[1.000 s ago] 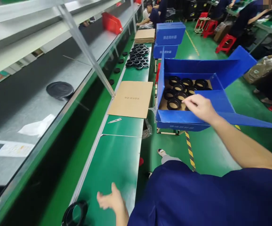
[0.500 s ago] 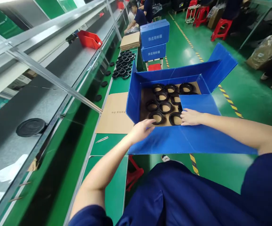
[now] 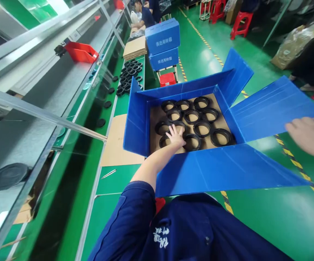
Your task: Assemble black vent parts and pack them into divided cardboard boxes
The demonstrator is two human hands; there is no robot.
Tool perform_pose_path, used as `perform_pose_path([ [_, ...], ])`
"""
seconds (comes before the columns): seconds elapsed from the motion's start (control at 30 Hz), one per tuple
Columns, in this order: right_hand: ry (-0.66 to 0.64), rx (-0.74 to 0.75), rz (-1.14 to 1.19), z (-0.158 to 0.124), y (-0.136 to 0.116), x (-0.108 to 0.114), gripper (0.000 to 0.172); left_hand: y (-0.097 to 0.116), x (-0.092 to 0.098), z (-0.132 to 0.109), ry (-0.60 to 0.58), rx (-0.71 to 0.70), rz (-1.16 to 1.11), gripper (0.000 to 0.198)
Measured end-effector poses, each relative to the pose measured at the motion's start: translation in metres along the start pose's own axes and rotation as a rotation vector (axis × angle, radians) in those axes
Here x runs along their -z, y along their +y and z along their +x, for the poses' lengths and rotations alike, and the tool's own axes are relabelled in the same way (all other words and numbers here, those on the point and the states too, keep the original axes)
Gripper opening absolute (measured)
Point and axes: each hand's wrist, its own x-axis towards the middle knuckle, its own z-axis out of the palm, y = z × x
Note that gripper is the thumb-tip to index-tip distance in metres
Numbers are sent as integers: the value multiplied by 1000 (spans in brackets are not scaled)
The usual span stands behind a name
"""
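A blue corrugated box [image 3: 200, 170] stands in front of me with its flaps spread. Several black rings [image 3: 219, 137] lie flat inside on a brown cardboard sheet [image 3: 155, 112]. My left hand [image 3: 176, 138] reaches into the box, fingers spread over the rings near the front and touching them. It grips none of them. Off to the right, my right hand [image 3: 312, 137] is at the outer end of the box's right flap [image 3: 271, 108], fingers bent against it. Its thumb is hidden.
On the green bench to the left lie a cardboard sheet [image 3: 116, 139], tweezers [image 3: 108, 174] and a cluster of black rings [image 3: 129, 74]. A metal-framed conveyor [image 3: 50, 94] with a red bin [image 3: 81, 52] runs alongside. Blue boxes [image 3: 162, 36] are stacked ahead; a co-worker [image 3: 146, 16] sits beyond.
The right flap has swung outward with my right hand, uncovering more rings. My left hand has moved from the box's front left edge in over the rings. The view has shifted right.
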Motion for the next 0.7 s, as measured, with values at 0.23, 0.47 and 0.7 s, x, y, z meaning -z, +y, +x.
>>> perform_pose_path([
  [0.23,-337,174,6,62,-77,-45,54,-51,0,5,89,-56,84,97],
  [0.47,-508,9,239,107,-165,-77,52,-57,-6,6,-145,9,-46,97],
  [0.7,-522,-453,460,142,-216,-95,67,-53,-10,9,-93,51,-293,73],
])
